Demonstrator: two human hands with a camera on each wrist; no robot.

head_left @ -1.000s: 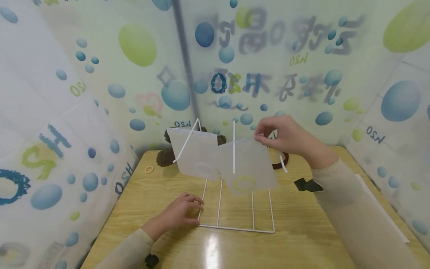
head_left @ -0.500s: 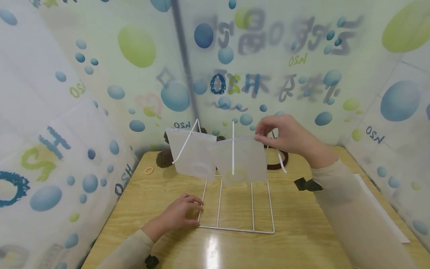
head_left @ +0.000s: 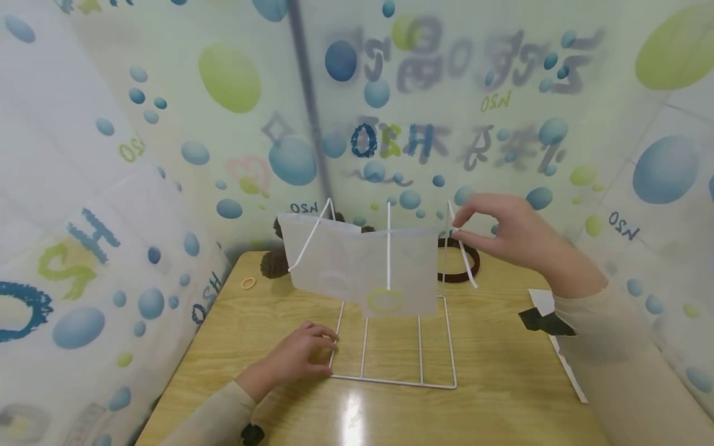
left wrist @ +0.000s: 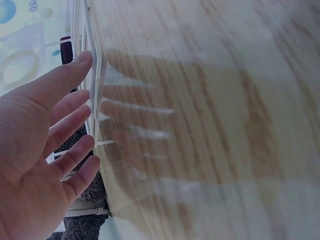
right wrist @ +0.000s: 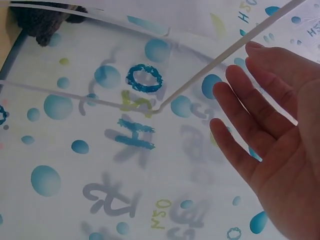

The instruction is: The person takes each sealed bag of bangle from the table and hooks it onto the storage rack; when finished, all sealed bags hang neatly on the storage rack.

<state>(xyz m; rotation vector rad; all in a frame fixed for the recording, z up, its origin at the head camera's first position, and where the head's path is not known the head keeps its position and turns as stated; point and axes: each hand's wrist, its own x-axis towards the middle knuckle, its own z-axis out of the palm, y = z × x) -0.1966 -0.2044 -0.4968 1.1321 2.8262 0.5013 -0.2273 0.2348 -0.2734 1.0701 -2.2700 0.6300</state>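
Observation:
A white wire rack (head_left: 393, 380) stands on the table, its thin arms angling up at the back. Two translucent plastic sheets hang from it: the left sheet (head_left: 312, 254) tilts slightly, and the right sheet (head_left: 409, 266) hangs nearly straight, with a yellow ring (head_left: 385, 300) showing low on it. My left hand (head_left: 298, 353) rests at the rack's front left corner, fingers loosely bent, fingertips right at the wire. My right hand (head_left: 502, 229) is raised beside the right arm of the rack (head_left: 465, 263), thumb and forefinger apart, with no sheet between them.
A dark fuzzy plush toy (head_left: 274, 263) lies behind the left sheet. A brown ring (head_left: 475, 263) lies behind the rack's right side, and a small orange ring (head_left: 248, 283) on the left of the table. White paper (head_left: 541, 302) lies partly under the right sleeve. A patterned curtain surrounds the table.
My right hand has let go of the right sheet's upper corner and moved right. That sheet has swung from a slant to hanging nearly straight. My left hand stays where it was.

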